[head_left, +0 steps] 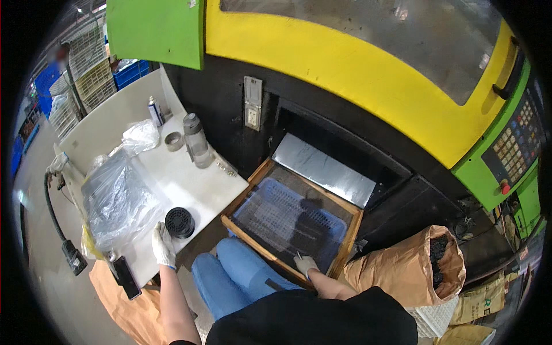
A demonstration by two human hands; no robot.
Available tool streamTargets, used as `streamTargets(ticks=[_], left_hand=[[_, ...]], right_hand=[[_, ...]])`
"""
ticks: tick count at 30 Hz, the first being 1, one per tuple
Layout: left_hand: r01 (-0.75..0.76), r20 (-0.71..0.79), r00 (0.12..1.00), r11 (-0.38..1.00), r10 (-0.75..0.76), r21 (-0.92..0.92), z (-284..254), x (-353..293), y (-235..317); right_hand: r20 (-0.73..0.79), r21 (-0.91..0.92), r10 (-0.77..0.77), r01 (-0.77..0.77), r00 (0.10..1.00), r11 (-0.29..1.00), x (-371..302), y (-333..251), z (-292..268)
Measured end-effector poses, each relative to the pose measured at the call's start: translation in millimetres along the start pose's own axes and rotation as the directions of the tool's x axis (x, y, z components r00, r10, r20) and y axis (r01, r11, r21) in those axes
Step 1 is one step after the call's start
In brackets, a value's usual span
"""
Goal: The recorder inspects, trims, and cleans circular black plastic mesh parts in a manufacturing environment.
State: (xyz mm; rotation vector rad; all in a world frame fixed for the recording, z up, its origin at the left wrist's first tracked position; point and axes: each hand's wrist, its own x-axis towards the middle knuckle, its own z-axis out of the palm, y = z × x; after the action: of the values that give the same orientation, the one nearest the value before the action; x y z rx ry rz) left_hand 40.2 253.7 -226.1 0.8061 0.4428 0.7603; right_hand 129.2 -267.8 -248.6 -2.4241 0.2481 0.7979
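A: Right hand [305, 264] — gripping anything?
B: Something thin between the fingers, too small to tell. Crate [287, 215] dim behind the dark screen.
A: Bag [118, 198]?
B: Contents blurred by plastic. Sack [411, 267] contents just dark lumps.

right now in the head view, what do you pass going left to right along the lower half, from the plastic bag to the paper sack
clear plastic bag → left hand → black round part → wood-framed mesh screen over a blue basket → right hand → brown paper sack of black pieces
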Motion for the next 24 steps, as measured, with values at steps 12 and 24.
streamTargets(ticks=[12,24], left_hand=[[-0.021,-0.039,0.999,0.976,0.030,0.219,28,-12,13],[0.043,-0.050,0.998,0.989,-0.036,0.143,49,-25,22]], right_hand=[[-0.008,-0.206,-0.114,0.110,0.993,0.972,12,5,6],[0.001,-0.054,-0.004,0.005,1.000,0.999,5,0,0]])
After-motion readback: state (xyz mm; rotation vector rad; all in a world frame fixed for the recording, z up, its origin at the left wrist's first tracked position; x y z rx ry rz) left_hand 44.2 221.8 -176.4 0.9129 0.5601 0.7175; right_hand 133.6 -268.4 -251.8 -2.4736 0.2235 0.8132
